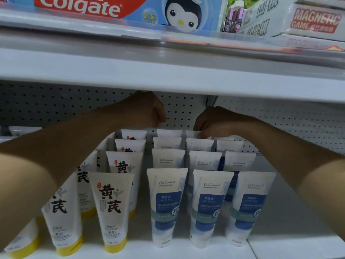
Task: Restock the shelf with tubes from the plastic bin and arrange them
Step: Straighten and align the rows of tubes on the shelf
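White tubes stand cap-down in rows on the lower shelf (291, 247). Those with yellow caps (112, 210) fill the left rows, and blue-labelled tubes (166, 206) fill three rows on the right. Both my arms reach to the back of the shelf. My left hand (149, 111) hovers curled into a fist above the rear tubes and holds nothing that I can see. My right hand (214, 122) pinches the top edge of the rearmost blue-labelled tube (192, 133) in the middle blue row. The plastic bin is out of view.
The upper shelf (168, 71) hangs low over my hands, leaving little height. It carries toothpaste boxes (112, 10) and game boxes (313, 21). A pegboard back panel (56, 105) closes the rear. Bare shelf (298, 202) lies right of the blue-labelled tubes.
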A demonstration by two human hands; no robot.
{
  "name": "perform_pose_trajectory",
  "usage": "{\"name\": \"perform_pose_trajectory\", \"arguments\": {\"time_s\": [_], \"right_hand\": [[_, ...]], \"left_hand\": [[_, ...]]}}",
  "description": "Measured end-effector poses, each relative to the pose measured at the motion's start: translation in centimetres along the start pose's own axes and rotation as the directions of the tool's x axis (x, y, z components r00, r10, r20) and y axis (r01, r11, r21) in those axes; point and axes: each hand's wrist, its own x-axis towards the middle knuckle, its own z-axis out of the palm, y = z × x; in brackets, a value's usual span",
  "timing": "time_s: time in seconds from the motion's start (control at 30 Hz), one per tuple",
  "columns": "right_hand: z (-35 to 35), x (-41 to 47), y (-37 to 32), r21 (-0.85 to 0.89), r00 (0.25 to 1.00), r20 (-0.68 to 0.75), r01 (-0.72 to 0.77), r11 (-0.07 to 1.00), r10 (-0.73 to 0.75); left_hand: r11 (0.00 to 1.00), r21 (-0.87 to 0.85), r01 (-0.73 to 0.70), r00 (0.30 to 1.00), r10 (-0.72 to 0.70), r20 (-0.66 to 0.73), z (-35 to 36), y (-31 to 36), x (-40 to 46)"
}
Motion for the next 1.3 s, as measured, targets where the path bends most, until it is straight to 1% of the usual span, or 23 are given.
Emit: {"name": "perform_pose_trajectory", "arguments": {"time_s": [0.03, 0.13, 0.23, 0.33, 0.4, 0.5, 0.73, 0.9, 1.0, 1.1, 1.17, 1.3], "right_hand": [[0.1, 0.2, 0.0, -0.015, 1.0, 0.011, 0.0, 1.0, 0.001], [0.5, 0.8, 0.1, -0.047, 1.0, 0.017, -0.001, 0.999, 0.002], [0.8, 1.0, 0.2, -0.035, 1.0, -0.001, 0.003, 0.999, -0.003], [0.9, 1.1, 0.2, -0.023, 1.0, -0.018, 0.0, 1.0, -0.001], [0.9, 1.1, 0.2, -0.017, 1.0, -0.024, -0.004, 1.0, 0.004], [0.9, 1.1, 0.2, -0.026, 1.0, -0.028, 0.004, 1.0, -0.005], [1.0, 1.2, 0.4, 0.002, 0.999, -0.052, 0.003, 1.0, -0.003], [0.8, 0.7, 0.5, 0.086, 0.998, -0.058, -0.009, 0.996, 0.014], [-0.4, -0.3, 1.0, 0.168, 0.992, -0.123, -0.009, 0.986, 0.03], [-1.4, -1.3, 2.5, 0.202, 0.982, -0.176, -0.028, 0.979, 0.064], [-1.6, -1.9, 3.9, 0.241, 0.984, -0.153, -0.056, 0.969, 0.095], [-1.1, -2.7, 5.7, 0.314, 0.982, -0.025, -0.172, 0.934, 0.189]], "left_hand": [[1.0, -0.026, -0.004, 1.0, 0.004, 0.004, 0.1, -0.2, 0.3], [1.0, -0.005, -0.005, 1.0, 0.006, 0.005, 0.6, -0.7, 0.8], [1.0, 0.005, -0.021, 1.0, 0.021, 0.003, 0.8, -1.3, 1.4], [1.0, 0.016, -0.026, 0.999, 0.025, 0.042, 1.0, -1.7, 2.0], [1.0, 0.021, -0.02, 0.999, 0.019, 0.032, 1.2, -1.5, 2.3], [0.998, 0.028, -0.048, 0.998, 0.047, 0.044, 1.5, -1.0, 2.5], [0.99, 0.141, -0.022, 0.996, 0.01, 0.087, 2.2, -0.8, 3.1], [0.989, 0.15, -0.021, 0.995, 0.006, 0.1, 2.2, -0.9, 3.2], [0.987, 0.157, -0.028, 0.996, 0.014, 0.089, 2.3, -0.9, 3.2], [0.988, 0.152, -0.024, 0.997, 0.012, 0.082, 2.3, -0.9, 3.2], [0.988, 0.155, -0.024, 0.996, 0.011, 0.083, 2.3, -0.9, 3.2], [0.985, 0.168, -0.029, 0.997, 0.016, 0.08, 2.3, -0.8, 3.1]]}}
